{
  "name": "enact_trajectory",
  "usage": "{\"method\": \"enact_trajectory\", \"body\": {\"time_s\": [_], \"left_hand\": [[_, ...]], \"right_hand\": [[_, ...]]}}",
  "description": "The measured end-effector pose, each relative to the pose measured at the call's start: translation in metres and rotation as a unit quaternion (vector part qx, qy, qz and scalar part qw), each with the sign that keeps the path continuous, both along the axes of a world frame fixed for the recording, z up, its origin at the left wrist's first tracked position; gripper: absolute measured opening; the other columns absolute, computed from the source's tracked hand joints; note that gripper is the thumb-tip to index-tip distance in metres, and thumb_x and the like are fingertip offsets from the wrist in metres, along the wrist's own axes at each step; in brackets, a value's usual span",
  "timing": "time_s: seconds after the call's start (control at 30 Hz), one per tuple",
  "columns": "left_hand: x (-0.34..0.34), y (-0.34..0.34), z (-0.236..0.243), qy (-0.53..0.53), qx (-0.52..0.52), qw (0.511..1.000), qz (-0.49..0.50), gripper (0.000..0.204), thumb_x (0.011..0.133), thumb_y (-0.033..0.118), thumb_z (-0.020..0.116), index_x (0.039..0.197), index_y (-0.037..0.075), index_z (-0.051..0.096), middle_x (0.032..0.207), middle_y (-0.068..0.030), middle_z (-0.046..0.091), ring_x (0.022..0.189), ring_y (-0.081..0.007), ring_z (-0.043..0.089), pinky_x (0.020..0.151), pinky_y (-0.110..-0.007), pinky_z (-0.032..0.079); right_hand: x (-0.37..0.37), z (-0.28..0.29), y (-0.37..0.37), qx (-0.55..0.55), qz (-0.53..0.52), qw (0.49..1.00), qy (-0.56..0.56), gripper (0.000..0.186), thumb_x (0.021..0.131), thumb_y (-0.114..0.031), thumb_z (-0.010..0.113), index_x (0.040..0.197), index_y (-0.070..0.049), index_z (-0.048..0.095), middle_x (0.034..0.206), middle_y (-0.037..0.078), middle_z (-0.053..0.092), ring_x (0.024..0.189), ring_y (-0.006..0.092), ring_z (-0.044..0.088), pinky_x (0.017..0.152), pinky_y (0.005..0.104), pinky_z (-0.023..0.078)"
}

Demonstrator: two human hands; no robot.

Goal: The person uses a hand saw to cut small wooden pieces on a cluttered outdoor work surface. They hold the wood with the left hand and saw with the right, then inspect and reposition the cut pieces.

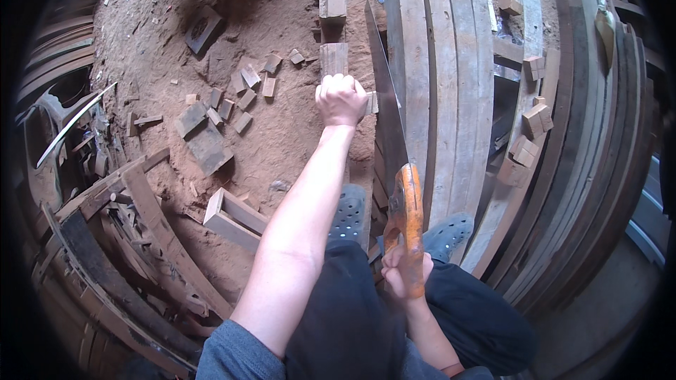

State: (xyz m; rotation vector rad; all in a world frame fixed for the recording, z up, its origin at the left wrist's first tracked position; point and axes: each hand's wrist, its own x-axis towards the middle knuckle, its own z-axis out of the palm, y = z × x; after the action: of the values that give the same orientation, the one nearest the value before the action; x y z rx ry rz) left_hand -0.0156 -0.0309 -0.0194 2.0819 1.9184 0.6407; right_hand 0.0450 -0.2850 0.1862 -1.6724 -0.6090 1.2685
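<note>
My right hand [404, 271] is wrapped round the worn orange handle [410, 200] of a hand saw. Its long grey blade [387, 88] points away from me, tapering to a tip at the far end. Left of the blade, my left hand [341, 100] is closed in a fist, pressing down on wood. A short wooden end [373, 103] sticks out from the fist toward the blade; whether the two touch, I cannot tell. A wooden block [334, 58] lies just beyond my knuckles, and the fist hides how it meets the held piece.
Several small cut blocks [246, 100] lie on the sawdust-covered ground at left. Long planks [440, 84] run alongside the saw at right, with more stacked boards [598, 134] beyond. A small wooden frame [236, 219] and scrap timber [169, 229] sit at lower left. My clogs [346, 212] flank the saw handle.
</note>
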Motion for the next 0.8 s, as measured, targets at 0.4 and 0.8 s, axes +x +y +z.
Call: {"method": "enact_trajectory", "body": {"time_s": [0.4, 0.8], "left_hand": [[-0.003, -0.001, -0.003, -0.024, 0.028, 0.999, -0.005, 0.019, 0.076, 0.014, 0.061, 0.059, 0.009, 0.055, 0.067, -0.0076, 0.058, 0.069, -0.0274, 0.058, 0.065, -0.04, 0.046], [-0.006, 0.003, 0.013, -0.078, 0.069, 0.985, -0.135, 0.03, 0.083, 0.023, 0.066, 0.057, 0.008, 0.062, 0.065, -0.0054, 0.059, 0.069, -0.0245, 0.056, 0.065, -0.036, 0.044]], "right_hand": [[0.031, 0.044, -0.002, 0.08, 0.014, 0.985, -0.153, 0.017, 0.064, -0.007, 0.072, 0.071, -0.004, 0.057, 0.065, 0.004, 0.061, 0.058, 0.015, 0.061, 0.055, 0.0254, 0.048], [0.09, 0.096, -0.015, -0.009, -0.204, 0.979, -0.002, 0.019, 0.06, 0.005, 0.062, 0.073, 0.001, 0.049, 0.064, 0.004, 0.047, 0.057, 0.0139, 0.05, 0.053, 0.0267, 0.044]]}}
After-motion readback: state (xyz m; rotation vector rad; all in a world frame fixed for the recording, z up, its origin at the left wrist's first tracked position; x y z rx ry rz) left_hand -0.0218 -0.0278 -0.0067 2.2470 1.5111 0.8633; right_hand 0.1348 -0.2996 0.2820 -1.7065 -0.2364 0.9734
